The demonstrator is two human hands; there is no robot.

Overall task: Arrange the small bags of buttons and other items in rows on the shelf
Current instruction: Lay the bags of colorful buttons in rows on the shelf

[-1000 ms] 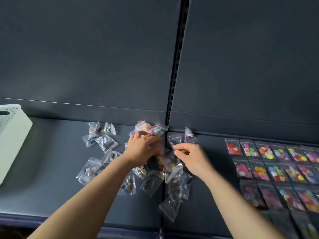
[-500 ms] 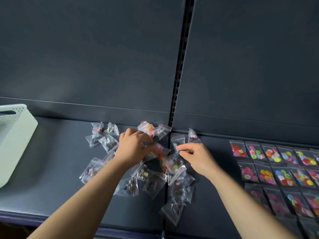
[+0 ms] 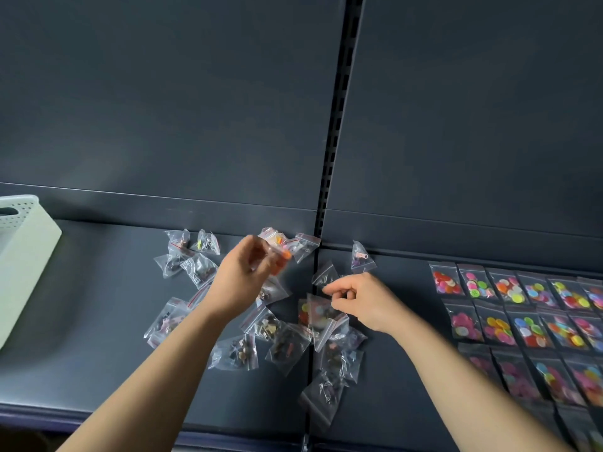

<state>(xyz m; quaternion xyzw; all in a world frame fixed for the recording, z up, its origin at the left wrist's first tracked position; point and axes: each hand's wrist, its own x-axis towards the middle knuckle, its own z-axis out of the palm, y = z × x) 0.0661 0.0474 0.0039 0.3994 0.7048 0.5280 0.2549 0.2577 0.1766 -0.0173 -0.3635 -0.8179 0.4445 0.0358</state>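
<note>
Bags point(image 3: 280, 347): a loose heap on the shelf point(image 3: 98, 305), under and all round both sets of fingers, no order to it yet.
Rows point(image 3: 522, 324): a neat grid of button bags, well off to the right of the right fingers, so that hand is the nearer one for feeding it.
Left hand point(image 3: 238, 282): up over the heap's far side, fingers curled and pinching an orange bag point(image 3: 280, 260). It's blurred, so the grip's detail is lost.
Right hand point(image 3: 365, 303): low, fingers curled in, tips just above a bright bag point(image 3: 306, 313) and just short of a clear bag point(image 3: 324, 274). Gripping or only touching, I cannot tell.
Next call: by my judgement the orange bag must cross rightward, past the right hand, to reach the rows.
</note>
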